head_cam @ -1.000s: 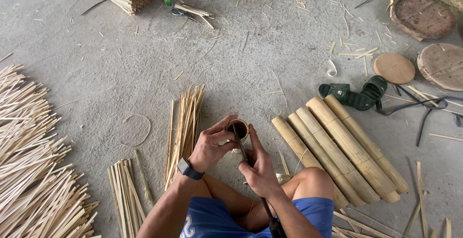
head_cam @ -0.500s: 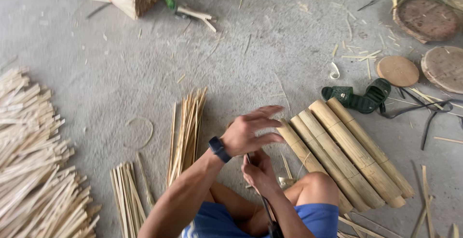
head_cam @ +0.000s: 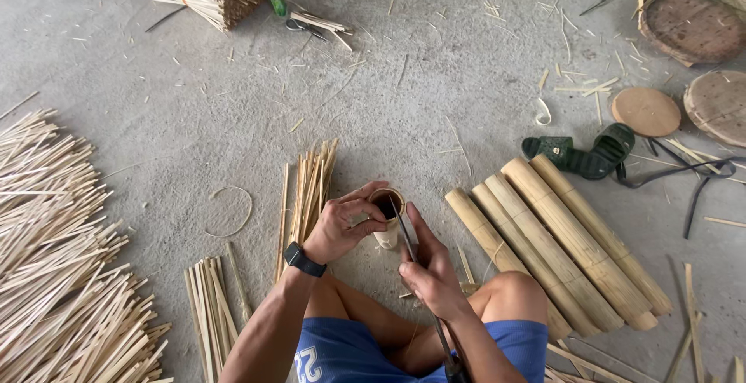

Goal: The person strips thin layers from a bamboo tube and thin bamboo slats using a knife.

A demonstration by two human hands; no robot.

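A grey concrete floor [head_cam: 435, 119] fills the frame, strewn with thin splinters and shavings. Low in the centre, the left hand [head_cam: 339, 226] is clenched around a short upright bamboo tube [head_cam: 386, 214], fingers wrapped over its open top rim; a black watch [head_cam: 303, 259] sits on that wrist. Just right of it, the right hand [head_cam: 429, 270] grasps a long dark blade [head_cam: 406, 231], whose tip lies across the tube's mouth. Right of the hands, a row of thick bamboo poles [head_cam: 559, 247] lies side by side on the floor, close to the person's bare knee. A pair of green sandals [head_cam: 581, 154] sits above the poles. A loose bundle of split strips [head_cam: 309, 189] lies left of the tube, and a large heap of pale sticks [head_cam: 54, 251] covers the left edge. Round wooden discs [head_cam: 645, 111] lie at the upper right.
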